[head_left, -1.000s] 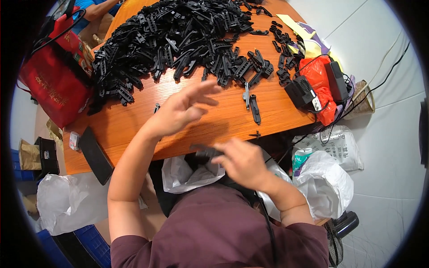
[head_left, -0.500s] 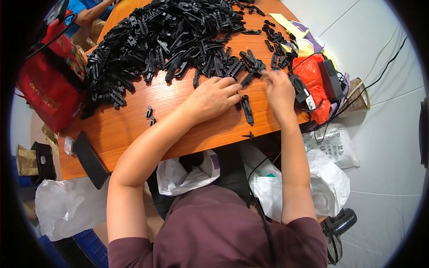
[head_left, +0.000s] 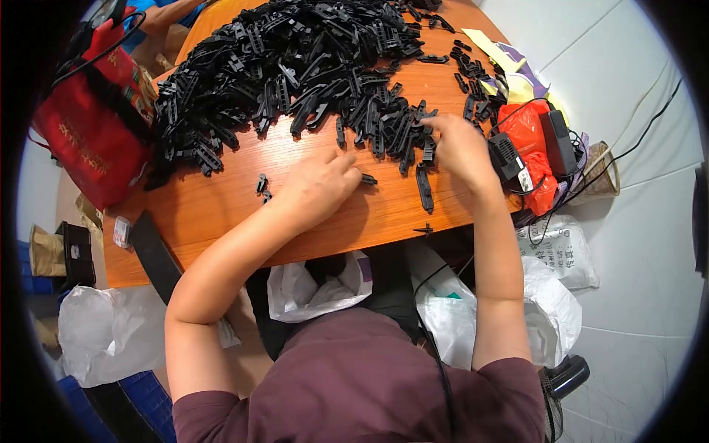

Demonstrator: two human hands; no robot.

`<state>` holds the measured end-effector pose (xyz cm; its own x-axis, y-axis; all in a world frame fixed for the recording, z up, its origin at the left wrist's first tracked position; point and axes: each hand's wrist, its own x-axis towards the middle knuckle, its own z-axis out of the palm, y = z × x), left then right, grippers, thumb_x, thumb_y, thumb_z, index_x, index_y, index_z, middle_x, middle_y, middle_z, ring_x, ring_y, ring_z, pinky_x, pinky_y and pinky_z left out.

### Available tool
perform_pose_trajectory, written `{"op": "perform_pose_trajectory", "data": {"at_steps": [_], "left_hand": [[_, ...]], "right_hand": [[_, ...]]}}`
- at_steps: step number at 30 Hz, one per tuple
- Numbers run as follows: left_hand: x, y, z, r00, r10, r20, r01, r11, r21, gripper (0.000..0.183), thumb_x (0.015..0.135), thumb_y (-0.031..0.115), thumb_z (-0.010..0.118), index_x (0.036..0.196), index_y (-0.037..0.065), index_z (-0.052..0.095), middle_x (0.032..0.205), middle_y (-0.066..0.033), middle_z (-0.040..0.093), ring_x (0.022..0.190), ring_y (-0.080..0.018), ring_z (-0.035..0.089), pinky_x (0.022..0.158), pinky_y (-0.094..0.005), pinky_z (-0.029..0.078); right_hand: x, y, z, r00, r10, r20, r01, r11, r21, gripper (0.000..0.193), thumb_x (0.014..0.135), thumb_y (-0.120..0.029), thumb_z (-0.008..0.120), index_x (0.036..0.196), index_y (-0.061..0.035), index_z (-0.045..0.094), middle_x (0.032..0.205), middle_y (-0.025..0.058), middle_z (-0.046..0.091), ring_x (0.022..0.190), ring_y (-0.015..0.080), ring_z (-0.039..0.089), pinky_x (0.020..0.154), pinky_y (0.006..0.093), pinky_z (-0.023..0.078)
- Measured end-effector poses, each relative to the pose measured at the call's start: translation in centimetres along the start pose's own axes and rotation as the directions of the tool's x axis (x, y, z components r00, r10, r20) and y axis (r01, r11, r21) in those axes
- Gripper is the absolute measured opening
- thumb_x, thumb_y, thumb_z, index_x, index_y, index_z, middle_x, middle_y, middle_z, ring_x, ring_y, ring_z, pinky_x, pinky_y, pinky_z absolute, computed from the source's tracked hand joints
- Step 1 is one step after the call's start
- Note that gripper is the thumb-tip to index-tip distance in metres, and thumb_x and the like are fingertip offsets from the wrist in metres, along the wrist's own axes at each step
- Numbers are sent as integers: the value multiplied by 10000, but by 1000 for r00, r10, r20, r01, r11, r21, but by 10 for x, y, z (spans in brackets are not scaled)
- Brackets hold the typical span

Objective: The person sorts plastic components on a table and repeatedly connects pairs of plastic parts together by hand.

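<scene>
A large heap of black plastic parts [head_left: 273, 70] covers the far side of the wooden table. My left hand [head_left: 319, 186] rests low over the table in front of the heap, its fingers curled round a black plastic part [head_left: 368, 179] whose end pokes out past the fingertips. At the heap's right edge is my right hand [head_left: 459, 148], its fingertips together against black parts there; what they pinch is hidden. One long black part [head_left: 424, 187] lies alone just below the right hand. Nearer the table edge is a small dark pointed piece [head_left: 423, 229].
Two small black pieces [head_left: 262, 184] lie left of my left hand. At right are a red plastic bag [head_left: 543, 173] and a black adapter [head_left: 505, 156] with cables. A red bag [head_left: 88, 140] stands at left; a white sack [head_left: 317, 303] hangs open below the edge.
My left hand has drawn back toward me and left, with a black part now showing at its fingertips. My right hand stays by the heap's right edge; the view has shifted slightly.
</scene>
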<state>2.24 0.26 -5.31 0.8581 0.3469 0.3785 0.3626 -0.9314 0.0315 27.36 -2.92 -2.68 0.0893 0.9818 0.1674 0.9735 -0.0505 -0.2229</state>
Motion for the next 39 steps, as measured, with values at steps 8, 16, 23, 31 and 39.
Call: {"op": "perform_pose_trajectory", "data": {"at_steps": [8, 16, 23, 31, 39], "left_hand": [[-9, -14, -19, 797, -567, 209, 557, 555, -618, 143, 835, 105, 613, 929, 2, 579, 798, -102, 637, 641, -214, 593, 603, -313, 471], [3, -18, -41, 644, -477, 598, 473, -366, -802, 189, 875, 177, 608, 996, 34, 582, 890, -38, 642, 732, -122, 632, 592, -245, 515], [13, -5, -37, 719, -428, 547, 379, -419, -825, 209, 877, 188, 606, 1023, 40, 583, 871, -32, 637, 735, -119, 634, 574, -231, 510], [8, 0, -34, 712, -453, 536, 474, -253, -844, 232, 874, 177, 607, 1060, 39, 620, 800, -11, 616, 670, -87, 589, 563, -220, 493], [11, -3, -39, 714, -434, 549, 436, -337, -834, 273, 881, 209, 595, 1094, 40, 612, 880, -45, 659, 701, -96, 620, 531, -202, 469]], "right_hand": [[27, 27, 3, 970, -55, 236, 66, 997, -43, 225, 726, 8, 580, 923, -66, 659, 946, 157, 629, 907, 304, 601, 768, 395, 476], [-4, -15, -15, 969, -44, -245, 158, 871, 466, 224, 751, -101, 637, 965, -41, 608, 806, 96, 644, 660, 201, 620, 613, 299, 498], [-25, -76, 5, 928, -178, -326, 359, 656, 664, 309, 756, -63, 594, 1063, -59, 626, 851, 83, 646, 677, 198, 606, 631, 319, 499], [-27, -80, -1, 763, -404, -504, 571, 787, 234, 234, 744, -57, 626, 978, -71, 626, 833, 84, 602, 709, 261, 599, 619, 370, 500], [-35, -68, 9, 893, -77, -443, 359, 714, 601, 202, 784, 96, 545, 955, 21, 622, 1037, 139, 618, 763, 147, 627, 624, 247, 528]]}}
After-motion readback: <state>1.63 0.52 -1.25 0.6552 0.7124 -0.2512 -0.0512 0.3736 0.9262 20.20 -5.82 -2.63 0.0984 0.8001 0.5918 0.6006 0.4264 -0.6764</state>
